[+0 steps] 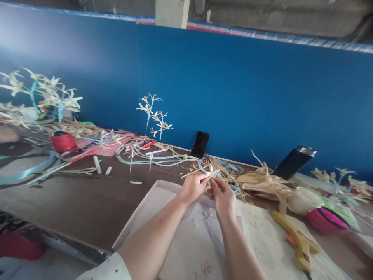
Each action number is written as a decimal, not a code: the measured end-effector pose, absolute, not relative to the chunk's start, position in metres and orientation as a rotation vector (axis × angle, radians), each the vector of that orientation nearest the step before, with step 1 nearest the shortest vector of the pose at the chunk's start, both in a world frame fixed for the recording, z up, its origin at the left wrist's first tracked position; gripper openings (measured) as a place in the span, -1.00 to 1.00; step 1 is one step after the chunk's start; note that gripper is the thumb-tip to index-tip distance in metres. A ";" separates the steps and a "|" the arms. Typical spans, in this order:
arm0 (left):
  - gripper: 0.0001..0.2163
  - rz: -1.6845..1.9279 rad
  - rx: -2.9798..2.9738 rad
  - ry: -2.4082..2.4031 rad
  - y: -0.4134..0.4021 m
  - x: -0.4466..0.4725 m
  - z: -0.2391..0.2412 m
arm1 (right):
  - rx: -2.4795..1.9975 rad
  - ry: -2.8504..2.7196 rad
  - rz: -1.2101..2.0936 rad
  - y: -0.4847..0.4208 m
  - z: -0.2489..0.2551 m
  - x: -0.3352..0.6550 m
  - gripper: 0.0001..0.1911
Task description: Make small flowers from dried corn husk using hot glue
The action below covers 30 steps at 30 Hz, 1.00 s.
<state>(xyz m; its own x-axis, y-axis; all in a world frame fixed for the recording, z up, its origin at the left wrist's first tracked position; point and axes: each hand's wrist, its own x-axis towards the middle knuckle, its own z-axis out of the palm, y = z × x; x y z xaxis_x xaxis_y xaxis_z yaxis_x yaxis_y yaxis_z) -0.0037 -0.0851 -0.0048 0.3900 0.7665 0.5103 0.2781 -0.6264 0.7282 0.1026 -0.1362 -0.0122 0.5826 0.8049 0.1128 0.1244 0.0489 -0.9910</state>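
My left hand (192, 189) is closed in a pinch at the base of a small pale husk flower (214, 171). Close beside it, my right hand (225, 197) also has its fingers pinched together under the same flower; the exact grip is partly hidden. Both hands are above the far edge of a shallow white box lid (171, 233), which has red handwritten digits and a few small pale scraps on it. Just beyond my hands lie loose dried husk strips (223, 169) and curls of light blue tape (235, 189).
A yellow glue gun (300, 241) rests on printed paper (259, 237) at right. Behind stand a phone (200, 144), a tilted dark flask (295, 161) and finished flower stems (148, 109) against the blue partition (233, 97). A red spool (62, 143) and another person's hand (8, 134) are left.
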 end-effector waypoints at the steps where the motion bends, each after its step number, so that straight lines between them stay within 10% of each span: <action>1: -0.75 1.171 2.119 0.897 -0.086 -0.003 -0.005 | -1.448 -0.844 0.603 -0.137 -0.011 0.104 -0.56; 30: -0.81 1.268 1.879 0.841 -0.084 0.005 -0.014 | -1.363 -0.872 0.715 -0.137 -0.013 0.108 -0.64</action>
<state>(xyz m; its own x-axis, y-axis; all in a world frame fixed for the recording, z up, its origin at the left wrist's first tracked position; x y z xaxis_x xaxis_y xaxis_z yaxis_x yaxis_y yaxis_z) 0.0053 -0.0840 -0.0140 0.3069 0.8203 0.4826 0.1254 -0.5375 0.8339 0.1082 -0.1368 -0.0133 0.5139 0.8507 0.1107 0.0588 0.0938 -0.9939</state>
